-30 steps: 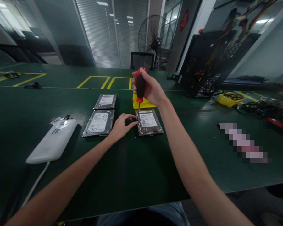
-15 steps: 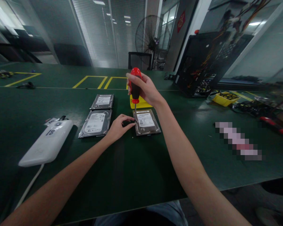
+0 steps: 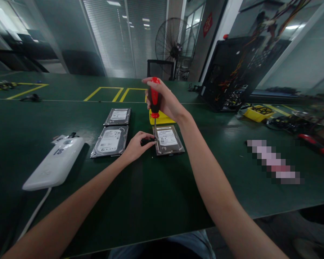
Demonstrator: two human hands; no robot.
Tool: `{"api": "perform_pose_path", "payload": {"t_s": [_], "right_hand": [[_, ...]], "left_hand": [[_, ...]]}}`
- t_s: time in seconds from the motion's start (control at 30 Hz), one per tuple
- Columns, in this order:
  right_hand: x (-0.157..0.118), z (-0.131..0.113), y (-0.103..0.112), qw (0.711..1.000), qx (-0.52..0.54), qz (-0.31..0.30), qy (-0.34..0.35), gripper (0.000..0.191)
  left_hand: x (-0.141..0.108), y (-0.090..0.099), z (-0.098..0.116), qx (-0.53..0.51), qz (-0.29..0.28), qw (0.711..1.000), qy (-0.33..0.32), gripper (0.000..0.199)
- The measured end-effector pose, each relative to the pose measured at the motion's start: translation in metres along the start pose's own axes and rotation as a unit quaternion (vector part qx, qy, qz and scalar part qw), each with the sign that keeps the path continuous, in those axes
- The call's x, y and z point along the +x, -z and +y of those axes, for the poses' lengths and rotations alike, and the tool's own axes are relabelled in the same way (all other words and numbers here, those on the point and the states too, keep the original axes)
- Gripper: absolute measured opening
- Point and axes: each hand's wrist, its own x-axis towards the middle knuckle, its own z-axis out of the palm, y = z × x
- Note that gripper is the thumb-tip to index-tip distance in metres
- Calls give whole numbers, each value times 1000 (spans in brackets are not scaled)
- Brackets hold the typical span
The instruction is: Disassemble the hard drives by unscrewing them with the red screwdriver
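Observation:
My right hand is wrapped round the handle of a red and black screwdriver, which stands upright with its tip at the left edge of a hard drive. Thumb and fingers of my left hand come together beside the tip, at that same edge; what they pinch, if anything, is too small to make out. Behind the drive, partly hidden by my right hand, lies a yellow tray. Two more hard drives, a nearer one and a farther one, lie to the left.
A white device with a cable lies at the left. At the right are an open black computer case, a yellow bin, dark cables, a red-handled tool and a blurred-out pink item.
The screwdriver handle has turned in my right hand, and the fingers of that hand have shifted round its top. My left hand stays almost where it was.

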Motion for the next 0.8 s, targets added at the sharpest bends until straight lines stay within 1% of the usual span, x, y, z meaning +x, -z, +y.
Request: {"api": "perform_pose_path", "payload": {"t_s": [0.07,0.13,0.27,0.33,0.43,0.6,0.67,0.8], "right_hand": [[0,-1,0,1000,0,-14,-14,37],[1,0,1,1000,-11,-9,-16,37],[1,3,2,999,-29,-1,13,39],[1,3,1,999,-37,11,23,38],[2,3,-1,998,-54,35,18,40],[3,5,-3,996,-76,51,14,43],[4,4,-2,997,-65,38,16,43],[5,0,2,998,-27,-57,26,43]], "left_hand": [[0,0,1,-1,0,1000,3,31],[0,0,1,-3,0,1000,4,31],[0,1,0,-4,-5,1000,6,32],[0,0,0,-5,-8,1000,8,33],[0,0,1,-8,-4,1000,11,31],[0,-1,1,-10,6,1000,12,28],[0,-1,0,-13,5,1000,11,29],[0,-1,-2,-12,3,1000,12,31]]}}
